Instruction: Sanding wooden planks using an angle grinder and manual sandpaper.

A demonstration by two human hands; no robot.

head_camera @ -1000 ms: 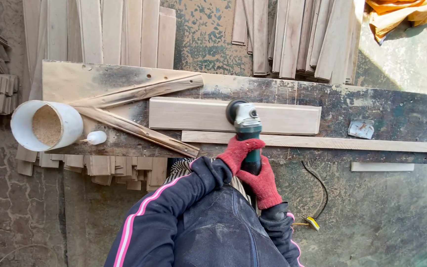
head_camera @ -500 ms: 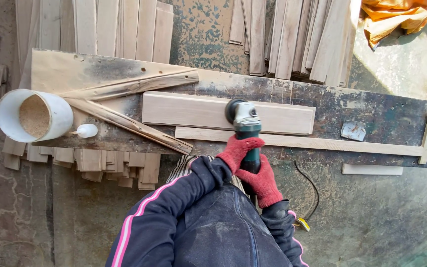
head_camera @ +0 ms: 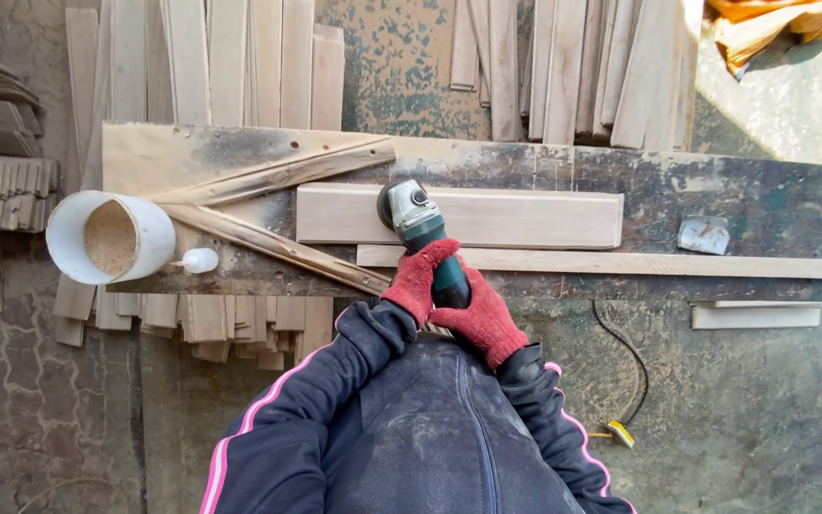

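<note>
Currently both hands, in red knit gloves, are closed around the green body of an angle grinder [head_camera: 427, 243]. The left hand [head_camera: 418, 276] wraps the body from the left side, close behind the grey head; the right hand [head_camera: 480, 322] wraps the rear of the body, nearer the person. Both grips are fully closed on the tool.

The grinder's grey head and dark disc guard rest on a pale flat board [head_camera: 525, 218], toward the board's left half. The disc itself is hidden under the guard, so contact with the wood cannot be confirmed.

The board lies lengthwise on a dark, worn surface [head_camera: 753, 205]. Just in front of the board, on the person's side, a thin pale strip [head_camera: 668, 263] runs parallel to it. Left of the board, two rough wooden battens [head_camera: 278, 176] form a V that opens toward the board. Further left of the board, a white cylindrical container [head_camera: 149, 233] lies on its side, its mouth showing sawdust; a small white bottle [head_camera: 199, 260] lies just beside it. Right of the board, well apart, a small grey metal piece [head_camera: 704, 234] lies on the surface.

Beyond the board, stacks of pale slats [head_camera: 563, 67] lean on the floor. A dark cable [head_camera: 625, 347] curves across the floor near the right sleeve.
</note>
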